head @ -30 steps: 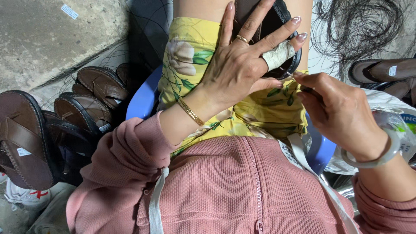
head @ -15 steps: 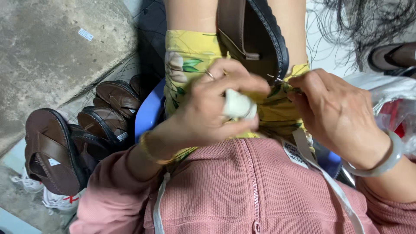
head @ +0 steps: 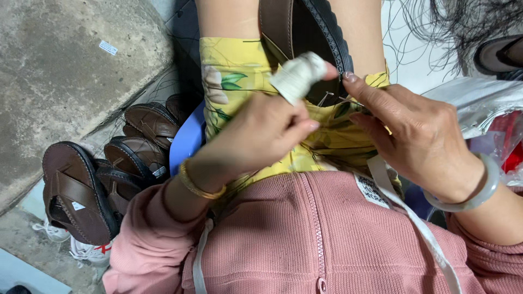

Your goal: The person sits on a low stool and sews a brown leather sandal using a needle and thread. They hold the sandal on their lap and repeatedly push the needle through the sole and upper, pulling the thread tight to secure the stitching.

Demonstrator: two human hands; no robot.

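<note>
A brown sandal (head: 310, 27) with a black stitched sole edge stands upright between my knees, over yellow flowered cloth (head: 234, 71) on my lap. My left hand (head: 261, 136), with a gold bracelet, is curled shut. Its forefinger, wrapped in white tape (head: 297, 76), presses against the sandal's sole edge. My right hand (head: 419, 141), wearing a pale green bangle, pinches a thin metal needle (head: 329, 98) at the sandal's lower edge, close to the taped finger. Fine dark thread runs around the needle.
Several brown sandals (head: 81, 190) lie piled on the concrete floor (head: 65, 71) at my left, beside a blue stool edge (head: 185, 141). A silvery plastic bag (head: 479, 103) sits at the right. Loose black thread (head: 452, 22) and another sandal (head: 501, 54) lie at the top right.
My left hand has let go of the sandal's sole, curled shut and swung its taped forefinger up to the sole edge. My right hand stays at the needle.
</note>
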